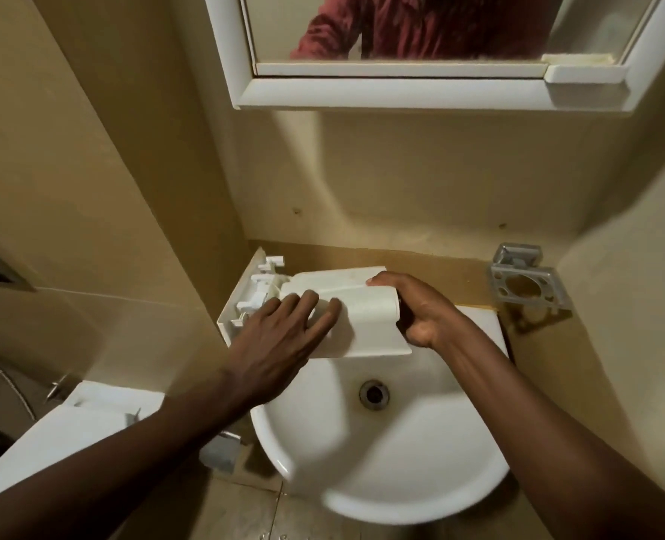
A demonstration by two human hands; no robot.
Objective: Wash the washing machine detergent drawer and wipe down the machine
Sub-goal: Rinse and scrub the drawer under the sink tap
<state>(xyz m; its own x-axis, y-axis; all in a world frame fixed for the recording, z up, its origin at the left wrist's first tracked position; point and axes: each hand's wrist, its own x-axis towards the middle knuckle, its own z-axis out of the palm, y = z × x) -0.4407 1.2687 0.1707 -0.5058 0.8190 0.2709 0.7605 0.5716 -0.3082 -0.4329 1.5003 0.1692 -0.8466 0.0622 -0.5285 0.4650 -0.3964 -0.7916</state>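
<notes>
The white plastic detergent drawer [358, 309] lies upside down across the back of a white round sink [401, 461], its front panel at the left against the wall. My left hand [280, 341] rests flat on the drawer's underside with straight fingers. At the drawer's right end, my right hand [416, 309] grips it, fingers curled over the far edge and thumb below. The tap is hidden behind the drawer and hands.
The sink drain [373, 394] is dry and uncovered. A metal cup holder [525, 286] is fixed to the wall at right. A white-framed mirror cabinet [420, 68] hangs above. A white toilet [69, 426] stands at lower left, close to the sink.
</notes>
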